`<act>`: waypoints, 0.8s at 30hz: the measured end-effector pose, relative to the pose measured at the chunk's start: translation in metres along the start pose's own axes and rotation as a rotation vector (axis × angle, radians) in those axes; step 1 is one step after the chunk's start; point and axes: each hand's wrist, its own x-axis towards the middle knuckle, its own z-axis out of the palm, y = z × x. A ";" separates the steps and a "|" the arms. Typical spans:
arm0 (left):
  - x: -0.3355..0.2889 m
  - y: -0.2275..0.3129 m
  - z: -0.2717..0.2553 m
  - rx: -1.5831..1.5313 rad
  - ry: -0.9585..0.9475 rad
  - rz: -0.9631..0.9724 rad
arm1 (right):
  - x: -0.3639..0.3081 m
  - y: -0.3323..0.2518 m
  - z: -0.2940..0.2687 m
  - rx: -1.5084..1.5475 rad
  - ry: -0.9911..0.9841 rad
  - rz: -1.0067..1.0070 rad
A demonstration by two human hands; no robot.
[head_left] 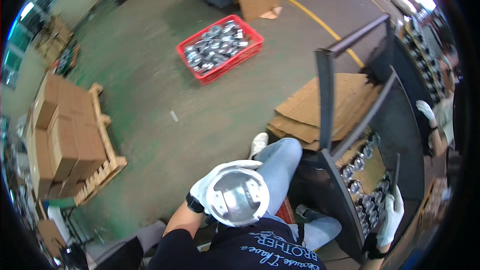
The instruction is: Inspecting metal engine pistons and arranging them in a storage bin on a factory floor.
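My left hand (205, 186), in a white glove, is closed round a shiny metal piston (238, 197) in front of my chest. The piston's flat crown with its recesses faces up, and most of my fingers are hidden beneath it. Off to the right, over the dark workbench (409, 135), is my gloved right hand (391, 217). Its fingers close on the lower end of a thin dark bar (396, 170) that points away from me; its exact kind is unclear. Several pistons (369, 205) stand on the bench just left of that hand, some on cardboard.
A red crate (220, 50) full of pistons sits on the floor ahead. Flattened cardboard (320, 110) leans by the bench's metal frame (326, 100). Boxes (70, 140) on a wooden pallet (107, 170) stand left. At the right, a co-worker's gloved hand (425, 110) is near more pistons.
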 end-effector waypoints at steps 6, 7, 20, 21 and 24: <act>0.014 -0.059 -0.015 -0.565 0.100 0.063 | 0.065 -0.010 -0.006 0.203 -0.324 0.197; 0.015 -0.076 -0.029 -0.664 0.165 0.042 | 0.074 -0.016 0.007 0.363 -0.175 0.250; 0.037 -0.047 -0.004 -0.299 0.374 -0.177 | 0.334 0.354 0.115 -1.158 -0.466 -0.234; 0.033 -0.047 -0.002 -0.273 0.373 -0.140 | 0.339 0.359 0.127 -1.138 -0.437 -0.181; 0.034 -0.047 0.019 -0.191 0.424 -0.049 | 0.357 0.356 0.155 -0.746 -0.423 0.152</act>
